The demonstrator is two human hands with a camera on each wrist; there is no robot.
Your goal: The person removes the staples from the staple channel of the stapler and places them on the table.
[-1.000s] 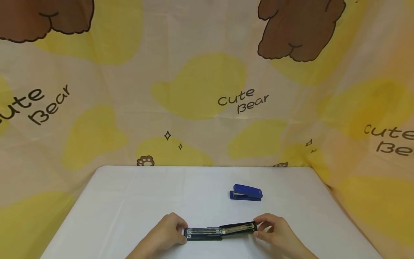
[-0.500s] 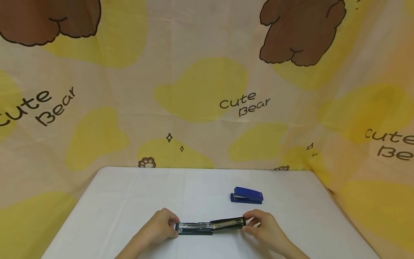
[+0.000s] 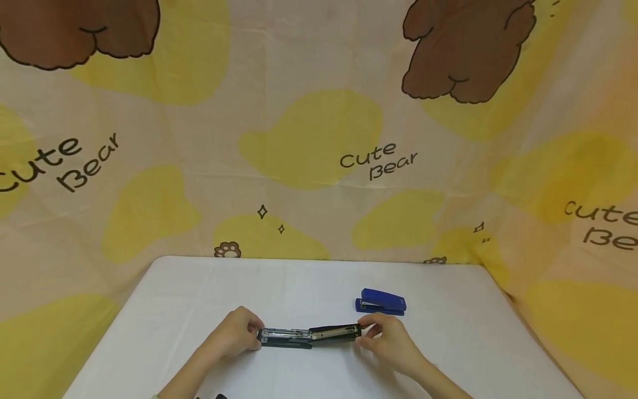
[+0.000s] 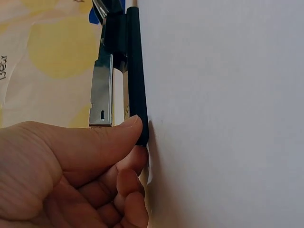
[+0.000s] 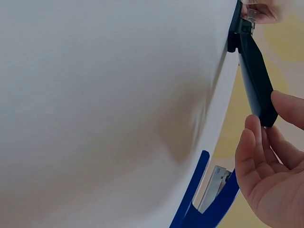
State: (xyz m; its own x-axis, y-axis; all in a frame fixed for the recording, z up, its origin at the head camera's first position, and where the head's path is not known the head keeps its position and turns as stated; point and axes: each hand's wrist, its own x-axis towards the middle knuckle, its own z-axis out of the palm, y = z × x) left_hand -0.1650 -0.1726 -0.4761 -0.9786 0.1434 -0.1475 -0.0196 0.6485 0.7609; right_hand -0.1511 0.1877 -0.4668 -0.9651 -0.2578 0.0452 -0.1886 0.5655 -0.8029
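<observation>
In the head view, a slim black stapler with metal inner strips (image 3: 310, 334) is seen folded out end to end, toward six o'clock from the centre. Its nine o'clock end is pinched by the left hand (image 3: 233, 333); its three o'clock end is pinched by the right hand (image 3: 394, 342). At two o'clock from it, a blue stapler with a raised upper arm (image 3: 382, 301) is set on a white, round-cornered tabletop (image 3: 279, 285). A small dark object (image 3: 221, 397), mostly cut off, is shown at the bottom edge toward seven o'clock. The tabletop is backed by a cream cloth with yellow patches, brown bears and lettering (image 3: 299, 133).

In the left wrist view, a narrow black base (image 4: 136, 66) is run from twelve o'clock toward the centre, its near end gripped between thumb (image 4: 107, 142) and fingers. A silvery slotted bar (image 4: 101, 90) is held apart from it on the nine o'clock side.

In the right wrist view, the black half (image 5: 258, 78) is slanted at two o'clock — its lower tip held between thumb and fingertips. The blue stapler is partly seen between five and six o'clock, near the hand.
</observation>
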